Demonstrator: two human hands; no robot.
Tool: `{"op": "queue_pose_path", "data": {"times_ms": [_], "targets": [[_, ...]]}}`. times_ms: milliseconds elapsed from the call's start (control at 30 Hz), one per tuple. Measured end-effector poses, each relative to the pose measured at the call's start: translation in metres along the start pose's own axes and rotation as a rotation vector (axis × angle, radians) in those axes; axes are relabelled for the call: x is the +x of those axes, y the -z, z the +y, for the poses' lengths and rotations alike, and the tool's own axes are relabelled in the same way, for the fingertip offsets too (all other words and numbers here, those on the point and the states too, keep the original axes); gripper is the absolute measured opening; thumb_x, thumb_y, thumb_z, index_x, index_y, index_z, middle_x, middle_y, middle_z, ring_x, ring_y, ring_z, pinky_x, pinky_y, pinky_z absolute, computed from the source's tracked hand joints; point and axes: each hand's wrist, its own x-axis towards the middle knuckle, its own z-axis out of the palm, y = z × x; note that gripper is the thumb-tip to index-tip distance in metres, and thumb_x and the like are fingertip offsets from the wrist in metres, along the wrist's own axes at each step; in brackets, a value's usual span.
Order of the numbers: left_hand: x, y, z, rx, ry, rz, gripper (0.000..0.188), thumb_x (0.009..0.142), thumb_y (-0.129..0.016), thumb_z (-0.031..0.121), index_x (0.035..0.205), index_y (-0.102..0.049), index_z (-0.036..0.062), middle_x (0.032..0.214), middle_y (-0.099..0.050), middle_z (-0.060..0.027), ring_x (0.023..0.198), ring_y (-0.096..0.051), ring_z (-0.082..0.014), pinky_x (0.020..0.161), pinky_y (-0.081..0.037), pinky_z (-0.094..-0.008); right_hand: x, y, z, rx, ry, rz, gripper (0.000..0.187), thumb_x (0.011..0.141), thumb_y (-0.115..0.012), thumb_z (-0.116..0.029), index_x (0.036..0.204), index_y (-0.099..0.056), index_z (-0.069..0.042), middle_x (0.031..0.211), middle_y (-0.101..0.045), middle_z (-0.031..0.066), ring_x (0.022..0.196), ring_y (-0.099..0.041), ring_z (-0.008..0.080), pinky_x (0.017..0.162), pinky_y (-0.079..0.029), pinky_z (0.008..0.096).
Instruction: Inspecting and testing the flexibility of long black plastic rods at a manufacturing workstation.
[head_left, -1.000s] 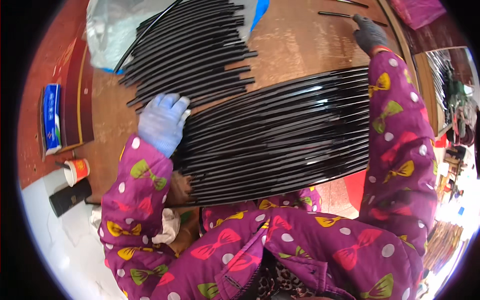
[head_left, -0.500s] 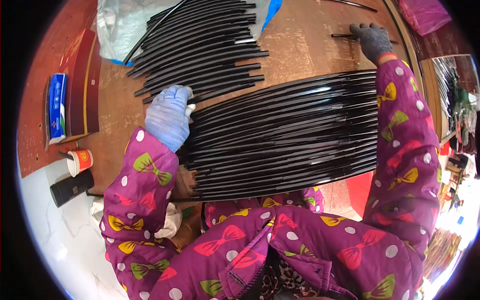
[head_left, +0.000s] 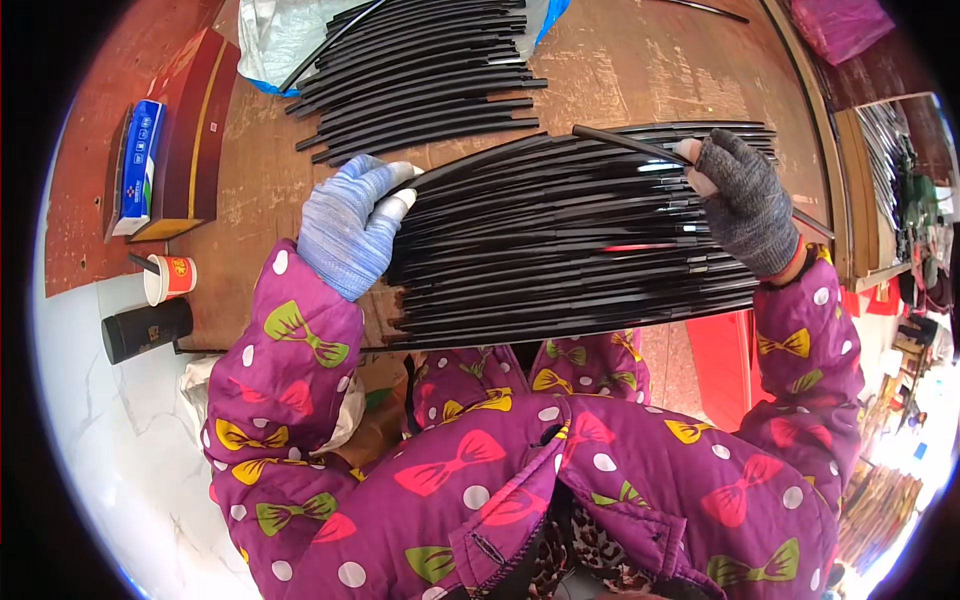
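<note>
A row of long, glossy black tubes lies side by side across the near part of the wooden table. My left hand, in a light blue glove with pale bare-looking fingertips, pinches the left end of a black tube along the row's far edge. Above the right part of the row, my right hand, in a dark grey fingerless glove, grips a thin black rod. That rod slants over the row, its far end pointing left and its other end showing beyond my wrist.
Farther back, more black tubes lie partly on a clear plastic sheet. At the left are a dark red box, a blue packet, a paper cup and a black cylinder. A wooden rim borders the right side.
My right hand has come from the far right of the table back over the row, bringing the rod. The view has shifted slightly; my left hand stays at the row's left end.
</note>
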Motion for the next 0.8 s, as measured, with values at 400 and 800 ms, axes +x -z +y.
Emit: {"op": "queue_pose_path", "data": {"times_ms": [400,800], "targets": [[-0.021,0.002,0.016,0.093,-0.172,0.054,0.017,0.073,-0.061,0.004,0.09,-0.062,0.0012,0.082,-0.056,-0.0108,0.072,-0.057,-0.0212,0.063,-0.045,-0.0281,-0.022,-0.004,-0.028,-0.022,0.076,0.081,0.028,0.071,-0.06,-0.004,0.098,-0.056,-0.01,0.074,-0.05,0.0079,0.068,-0.052,0.0275,0.058,-0.041,0.0365],[-0.035,0.0,0.017,0.127,-0.192,0.0,0.02,0.072,-0.062,0.004,0.091,-0.06,-0.0002,0.079,-0.061,-0.0147,0.073,-0.06,-0.0252,0.065,-0.046,-0.0294,-0.018,0.011,-0.037,-0.209,0.061,0.244,0.036,0.069,-0.068,-0.022,0.1,-0.056,-0.008,0.08,-0.053,0.0095,0.073,-0.055,0.0241,0.065,-0.044,0.0334]]}}
